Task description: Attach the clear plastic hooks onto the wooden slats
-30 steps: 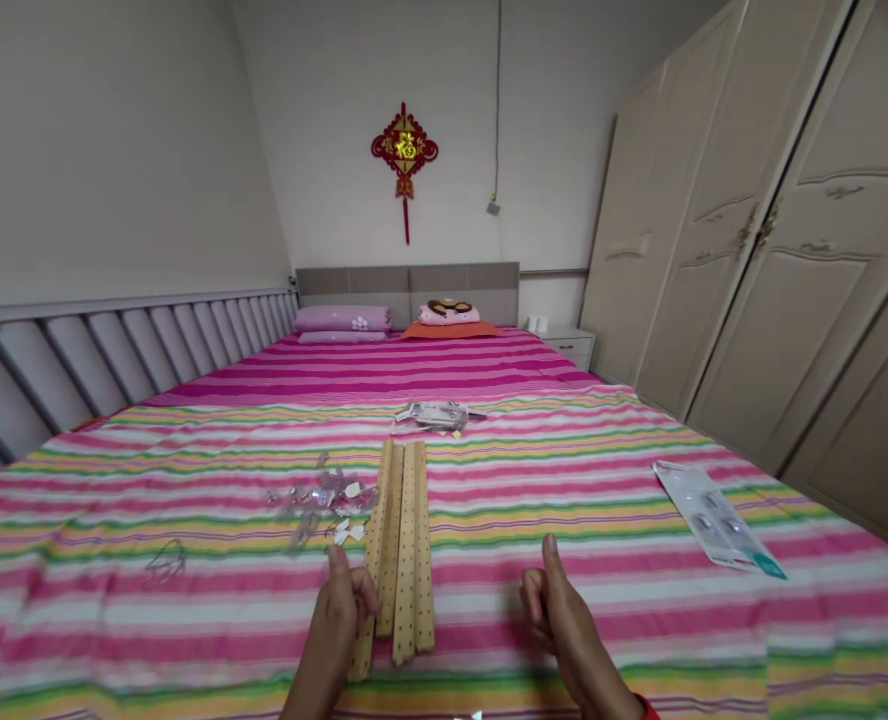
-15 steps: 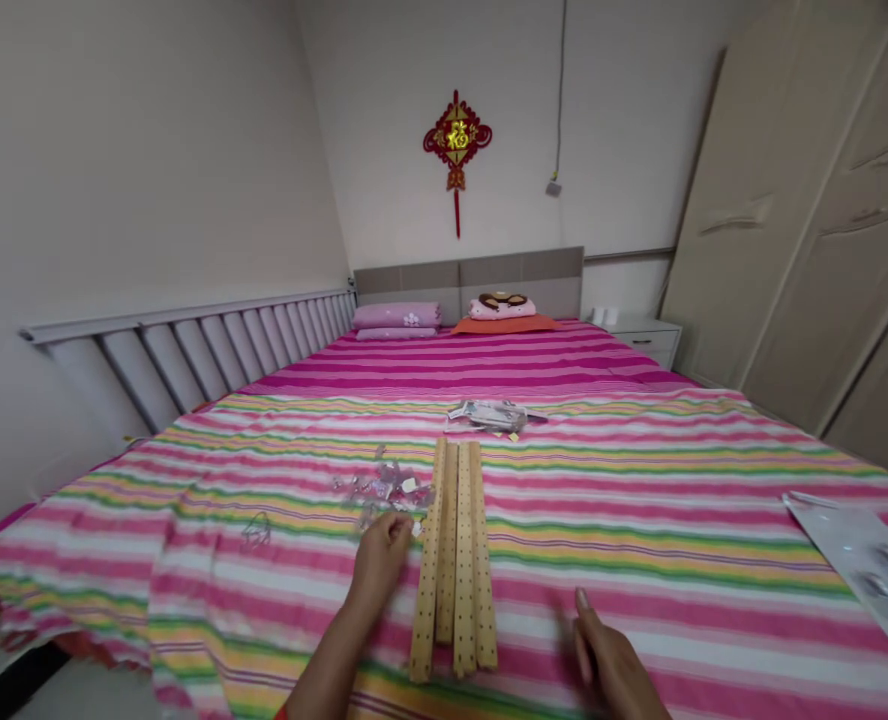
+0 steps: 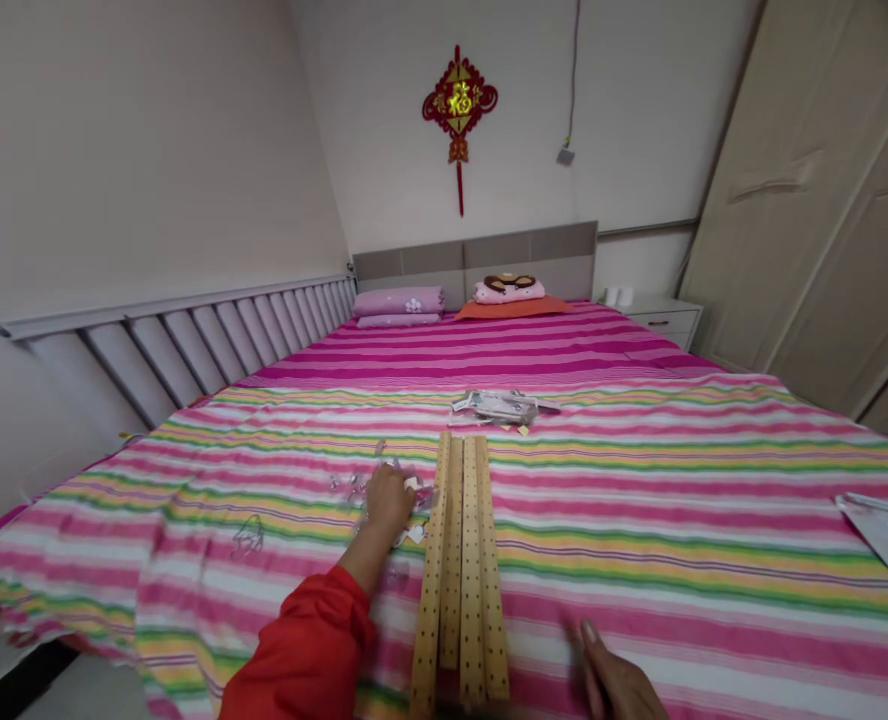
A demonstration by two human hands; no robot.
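Note:
My left hand, its red sleeve reaching in from below, is over a scatter of small clear plastic bags and pieces. Its fingers point down and away, so whether they grip anything is hidden. Just to its right lie several long wooden strips with rows of small holes, side by side and pointing away from me. My right hand is low at the frame's bottom edge, right of the strips. Its thumb is stretched out, apart from the blurred fingers, and nothing shows in it.
A striped sheet covers the bed. Beyond the strips lies a clear package. A thin tangled loop lies to the left, and a clear plastic bag at the right edge. A padded rail runs along the left side.
My left hand has moved forward, away from me, into the small plastic pieces, bringing more red sleeve into view. My right hand has stayed nearly in place. The view has tilted slightly down.

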